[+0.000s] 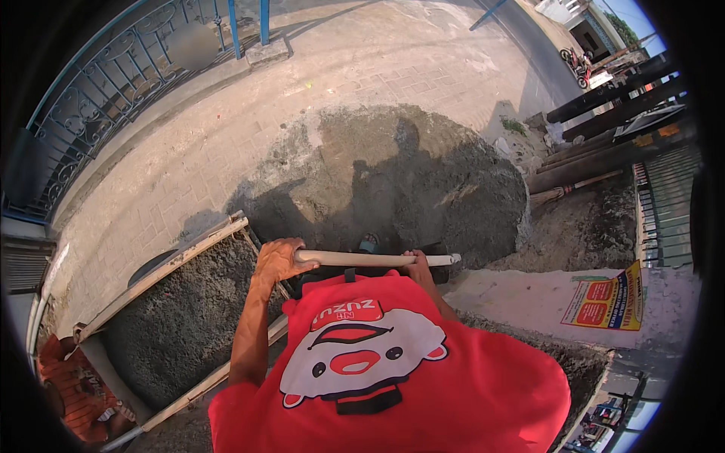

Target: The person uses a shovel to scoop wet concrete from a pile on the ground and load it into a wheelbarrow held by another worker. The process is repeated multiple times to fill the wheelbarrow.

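Note:
My left hand (279,261) is wrapped round a pale wooden tool handle (355,259), close to its left end. Further right along the same handle, my right hand (415,266) grips it near the other end. The handle lies roughly level across the front of my red shirt (483,370). Its working head does not show clearly; something dark sits just behind my right hand. Beyond the handle, wet grey mortar (453,181) spreads over the paving, with my shadow across it. One sandalled foot (368,243) stands at its near edge.
On the left stands a wood-edged trough (162,272) filled with grey mortar (181,332). A person in orange-red clothes (72,385) is at its lower left end. Blue railings (113,83) run at the far left. Dark beams (612,90) and a low wall with a poster (604,302) are right.

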Tool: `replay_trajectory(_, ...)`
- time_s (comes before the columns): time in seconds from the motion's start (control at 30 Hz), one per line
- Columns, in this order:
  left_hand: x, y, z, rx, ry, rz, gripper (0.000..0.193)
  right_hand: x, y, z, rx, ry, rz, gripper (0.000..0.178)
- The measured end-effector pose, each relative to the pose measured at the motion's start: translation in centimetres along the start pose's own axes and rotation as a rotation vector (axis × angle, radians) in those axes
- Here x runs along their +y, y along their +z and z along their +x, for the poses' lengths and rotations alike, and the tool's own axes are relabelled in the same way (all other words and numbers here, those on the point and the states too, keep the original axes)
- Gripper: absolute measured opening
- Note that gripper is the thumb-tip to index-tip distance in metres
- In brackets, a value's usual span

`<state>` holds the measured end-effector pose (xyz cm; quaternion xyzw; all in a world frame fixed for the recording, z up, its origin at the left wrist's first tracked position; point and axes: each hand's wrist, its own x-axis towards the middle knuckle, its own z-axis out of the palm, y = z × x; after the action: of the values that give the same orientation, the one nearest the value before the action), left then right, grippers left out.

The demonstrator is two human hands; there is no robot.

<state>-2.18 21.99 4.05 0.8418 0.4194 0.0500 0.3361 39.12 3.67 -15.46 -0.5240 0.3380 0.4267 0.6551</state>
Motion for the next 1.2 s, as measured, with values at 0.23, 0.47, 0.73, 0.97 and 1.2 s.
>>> replay_trajectory(0.23, 3.9, 2.8, 2.3, -0.09, -0.113, 0.083, 0.033, -1.1, 3.2, 3.5, 0.096, 0.05, 0.077, 0.011)
replay_trajectory(0.47, 10.2, 3.7, 7.2, -0.264, -0.262, 0.134, 0.028, -3.8, 5.3, 6.2, 0.18, 0.145, 0.084, 0.015)
replay_trajectory(0.73, 15.6, 9.8, 17.2, -0.362, -0.304, -0.024, 0.022, -15.4, 9.7, 11.4, 0.108, 0.082, 0.008, 0.021)
replay_trajectory(0.97, 26.9, 23.1, 28.7, -0.452, -0.246, -0.43, 0.02, -36.4, 12.0, 15.0, 0.014, -0.473, -0.198, 0.036)
replay_trajectory(1.2, 35.8, 42.5, 41.4, -0.477, -0.066, -0.565, 0.026, -45.5, 10.0, 23.5, 0.212, -0.7, -0.533, 0.047)
